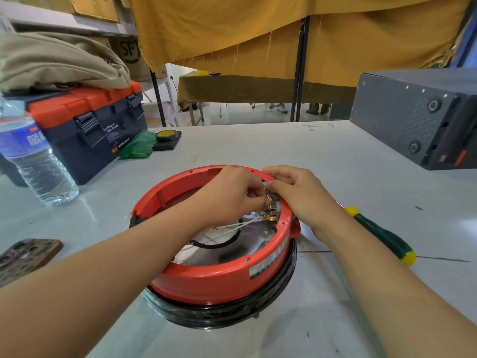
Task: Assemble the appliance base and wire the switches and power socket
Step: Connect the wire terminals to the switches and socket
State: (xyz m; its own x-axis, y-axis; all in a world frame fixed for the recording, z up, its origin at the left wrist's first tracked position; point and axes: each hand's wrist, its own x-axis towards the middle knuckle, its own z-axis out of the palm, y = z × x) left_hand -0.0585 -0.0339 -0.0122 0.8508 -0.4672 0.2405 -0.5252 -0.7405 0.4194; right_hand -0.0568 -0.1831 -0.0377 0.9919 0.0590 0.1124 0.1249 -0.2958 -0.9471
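A round red appliance base (206,280) sits upside down on a black ring (219,316) in the middle of the table. Inside its far right wall is a switch block with brass terminals (271,211). White wires (232,227) run from it across the silver inner plate. My left hand (232,195) reaches into the base, its fingertips pinching a wire connector at the terminals. My right hand (302,195) rests over the red rim and its fingers grip the switch block from the outside.
A green and yellow screwdriver (382,235) lies right of the base. A water bottle (33,161) and a blue and orange toolbox (87,125) stand at the left, a dark metal plate (25,257) near the left edge, and a grey box (418,117) at the far right.
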